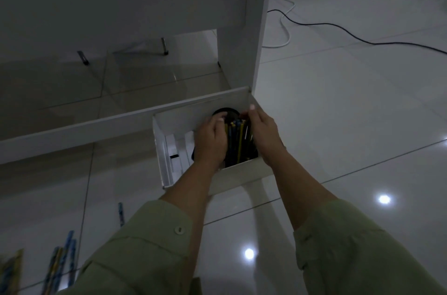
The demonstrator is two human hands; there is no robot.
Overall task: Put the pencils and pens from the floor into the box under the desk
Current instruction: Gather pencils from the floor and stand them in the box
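Observation:
A white open box [167, 161] stands on the floor under the white desk, beside its side panel. Both my hands reach into it. My left hand [210, 142] and my right hand [262, 132] close around a bundle of pencils and pens [238, 140], yellow, blue and dark ones, held upright inside the box. A black round thing [226, 112] shows just behind the bundle. More pencils and pens [60, 263] lie on the floor at the lower left, and a single blue one [121, 214] lies nearer the box.
The desk's side panel [251, 28] rises right of the box, and a low white crossbar [96, 125] runs leftward. A black cable [362, 39] and a white cable [285, 28] trail over the glossy tiles at the right.

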